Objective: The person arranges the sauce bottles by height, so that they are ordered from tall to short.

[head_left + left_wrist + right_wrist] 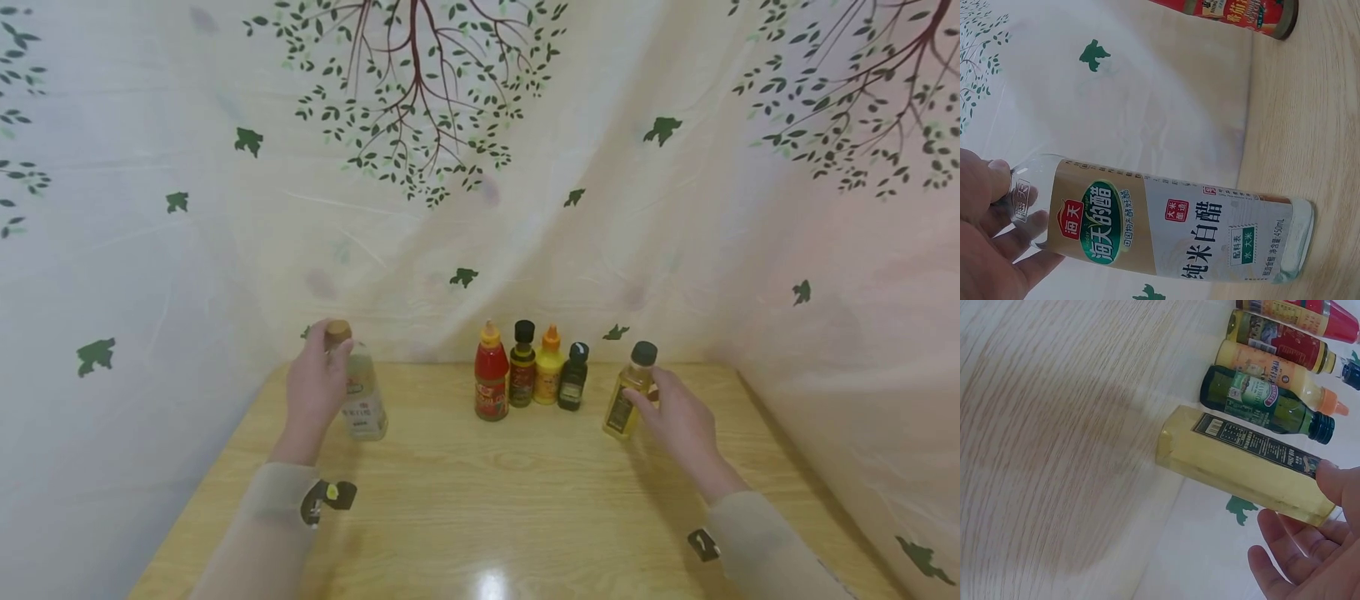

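My left hand [318, 383] grips a clear glass vinegar bottle [1166, 219] by its neck, below a tan cap. The bottle stands near the left side of the table, its beige and white label facing the left wrist camera. On the right, my right hand [682, 421] holds a square bottle of yellow oil [1241, 465] with a dark cap, thumb against its upper side and fingers behind. This bottle leans slightly; whether its base touches the table I cannot tell. In the right wrist view its cap is out of frame.
Between the hands, towards the back, stand a red sauce bottle [491, 379], a dark-capped bottle [522, 367], a yellow squeeze bottle [549, 371] and a small green bottle [573, 379], close together in a row. Behind the wooden table [480, 508] hangs a leaf-patterned cloth [420, 275].
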{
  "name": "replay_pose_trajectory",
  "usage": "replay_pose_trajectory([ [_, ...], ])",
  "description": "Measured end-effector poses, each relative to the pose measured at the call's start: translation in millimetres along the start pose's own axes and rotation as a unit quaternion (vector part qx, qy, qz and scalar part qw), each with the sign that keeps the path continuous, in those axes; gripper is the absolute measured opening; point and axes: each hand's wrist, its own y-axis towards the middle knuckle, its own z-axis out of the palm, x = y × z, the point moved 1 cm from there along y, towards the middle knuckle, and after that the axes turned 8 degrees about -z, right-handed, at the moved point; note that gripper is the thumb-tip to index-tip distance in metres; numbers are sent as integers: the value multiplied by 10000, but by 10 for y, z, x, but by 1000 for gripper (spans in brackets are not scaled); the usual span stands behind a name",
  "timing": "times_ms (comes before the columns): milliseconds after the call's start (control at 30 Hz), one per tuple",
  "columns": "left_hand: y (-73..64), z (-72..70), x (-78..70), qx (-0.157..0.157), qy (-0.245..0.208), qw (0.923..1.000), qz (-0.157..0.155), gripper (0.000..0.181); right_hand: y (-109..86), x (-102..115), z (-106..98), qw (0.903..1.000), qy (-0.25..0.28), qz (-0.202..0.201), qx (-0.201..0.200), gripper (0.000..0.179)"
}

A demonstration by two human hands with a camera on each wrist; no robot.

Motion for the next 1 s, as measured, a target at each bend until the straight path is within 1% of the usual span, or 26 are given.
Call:
replay_pose_trajectory([
  [367, 192, 35, 76, 237, 101, 9997, 40, 55, 46, 25, 52, 9998, -19, 172, 24, 59],
  [500, 273, 38, 110, 311, 18, 9995, 83, 55, 75, 41, 63, 9997, 22, 235, 75, 61],
  [633, 275, 47, 139, 302, -47, 9994, 142, 53, 57, 50, 51, 9994, 100, 290, 131, 61],
  [800, 273, 40, 131, 203, 227, 9992, 263, 53, 42, 86, 31, 9992, 224, 313, 122, 59],
  [900, 272, 35, 111, 168, 366, 9989, 259, 55, 40, 148, 6, 9991, 312, 274, 120, 57],
  [1000, 272, 31, 97, 205, 378, 9989, 190, 56, 34, 265, -41, 9989, 401, 223, 129, 56],
])
